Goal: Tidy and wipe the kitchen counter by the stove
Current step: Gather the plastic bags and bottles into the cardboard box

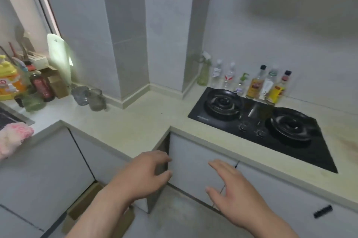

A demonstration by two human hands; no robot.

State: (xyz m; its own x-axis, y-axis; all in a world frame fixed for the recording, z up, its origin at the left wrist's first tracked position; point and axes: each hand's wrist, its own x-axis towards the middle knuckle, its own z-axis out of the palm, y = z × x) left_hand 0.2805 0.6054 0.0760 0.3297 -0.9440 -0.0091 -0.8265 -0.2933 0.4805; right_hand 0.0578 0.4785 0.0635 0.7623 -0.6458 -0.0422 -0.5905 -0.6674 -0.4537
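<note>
Cream, stone-look kitchen surface (147, 121) bends in an L around the room's inner corner. One leg runs left toward the steel sink edge (21, 119). The other leg runs right and toward the camera, and the black glass two-burner stove (317, 152) is set into it. The long axis of that stove leg follows the wall, and the stove lies lengthwise along it with its knobs facing the front edge, toward the person.

A row of clear and amber condiment bottles (253, 84) and a pale green spray bottle (204, 71) stand upright behind the stove against the wall. They were probably put there to be within reach while cooking and clear of the burners. A faint reddish smear (346, 144) shows on the surface right of the stove, though blur makes it hard to read.

Two clear drinking glasses (80, 95) stand side by side near the corner pillar. A pink crumpled cloth (13, 139) hangs over the front edge by the sink, a likely wiper.

The left hand (143, 173) and right hand (230, 185) both hover below the front edge, before the pale grey cabinet door (193, 168). Their fingers are loosely spread, they hold nothing and they are apart from each other. My guess is that wiping has not started, since neither hand has a cloth.
</note>
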